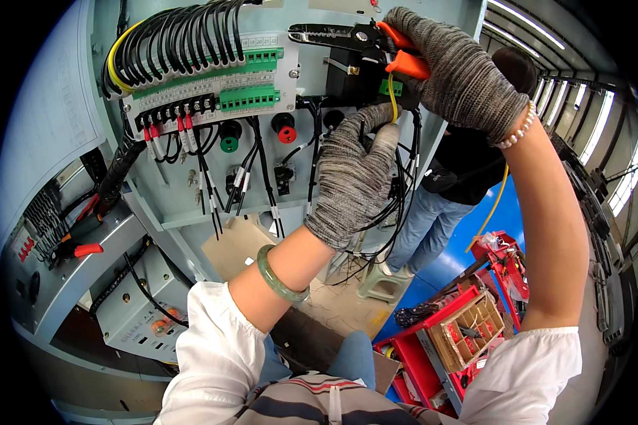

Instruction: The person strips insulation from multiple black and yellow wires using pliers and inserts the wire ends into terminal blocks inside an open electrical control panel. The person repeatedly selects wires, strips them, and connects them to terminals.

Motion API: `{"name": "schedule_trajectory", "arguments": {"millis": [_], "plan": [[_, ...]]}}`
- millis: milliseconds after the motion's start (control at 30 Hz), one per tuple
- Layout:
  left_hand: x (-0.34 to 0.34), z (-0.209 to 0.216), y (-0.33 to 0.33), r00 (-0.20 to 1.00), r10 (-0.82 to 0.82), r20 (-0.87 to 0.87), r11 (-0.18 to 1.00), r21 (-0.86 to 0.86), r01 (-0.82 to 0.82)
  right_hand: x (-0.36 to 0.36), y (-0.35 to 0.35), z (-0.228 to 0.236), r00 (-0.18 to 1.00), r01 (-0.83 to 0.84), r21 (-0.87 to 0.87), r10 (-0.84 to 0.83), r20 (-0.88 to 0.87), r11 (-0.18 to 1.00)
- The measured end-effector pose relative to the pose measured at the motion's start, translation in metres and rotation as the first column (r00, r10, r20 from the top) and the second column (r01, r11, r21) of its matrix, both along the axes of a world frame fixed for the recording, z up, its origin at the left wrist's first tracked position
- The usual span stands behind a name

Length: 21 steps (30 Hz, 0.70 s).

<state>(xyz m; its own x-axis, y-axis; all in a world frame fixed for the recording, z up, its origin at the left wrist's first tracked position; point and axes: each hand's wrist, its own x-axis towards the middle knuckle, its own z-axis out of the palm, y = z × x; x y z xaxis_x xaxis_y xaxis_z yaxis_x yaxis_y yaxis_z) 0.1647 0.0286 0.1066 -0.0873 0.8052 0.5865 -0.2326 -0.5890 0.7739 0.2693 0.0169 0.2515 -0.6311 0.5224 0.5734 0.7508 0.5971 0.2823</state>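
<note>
Yellow wire in left hand, orange-handled stripper in right hand.

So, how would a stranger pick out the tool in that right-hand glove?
Find the pale panel carrying a row of black wires, then its upper right. There the grey-gloved right hand holds the tool, black head pointing left. Bright orange handles set it apart from the black box and green connector below.

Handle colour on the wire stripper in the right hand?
The wire stripper handles are bright orange; best seen in the head view.
</note>
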Motion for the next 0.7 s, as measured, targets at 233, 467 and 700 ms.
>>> {"name": "schedule_trajectory", "arguments": {"millis": [233,467,700], "plan": [[0.003,-0.003,0.008,1.000,0.014,-0.021,0.999,0.044,-0.013,-0.009,0.003,0.000,0.998,-0.033,0.026,0.031,0.059,0.999],[0.002,-0.001,0.005,0.999,-0.044,0.024,0.999,0.026,0.043,-0.016,-0.003,0.007,0.998,-0.048,-0.087,0.050,0.024,0.995],[0.004,-0.010,0.000,0.941,-0.206,0.270,0.972,-0.051,0.228,-0.022,-0.014,-0.005,0.997,-0.070,0.086,0.070,0.013,0.994]]}}
